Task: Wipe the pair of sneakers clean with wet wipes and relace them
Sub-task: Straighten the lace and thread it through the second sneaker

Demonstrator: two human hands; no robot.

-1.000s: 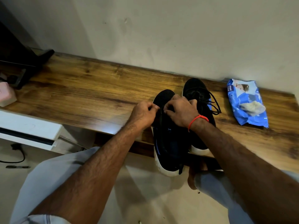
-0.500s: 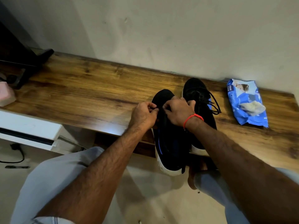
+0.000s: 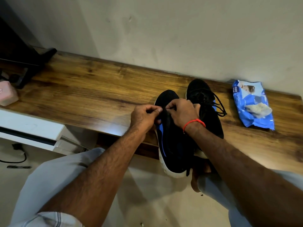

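Note:
Two black sneakers with white soles lie side by side on the wooden shelf. The left sneaker overhangs the shelf's front edge, heel toward me. My left hand and my right hand meet over its lacing area, each pinching the black lace between thumb and fingers. The right sneaker sits further back, its black laces threaded and hanging loose to the right. A blue pack of wet wipes lies to the right, a white wipe sticking out of its top.
The wall runs close behind the shelf. A dark stand and a pink box sit at the shelf's left end. A white drawer unit is below left. My knees and a bare foot are under the shelf edge.
Both hands stay on the left sneaker's lace, shifting slightly; the fingers work the lace at the same spot. The sneakers and wipes pack have not moved.

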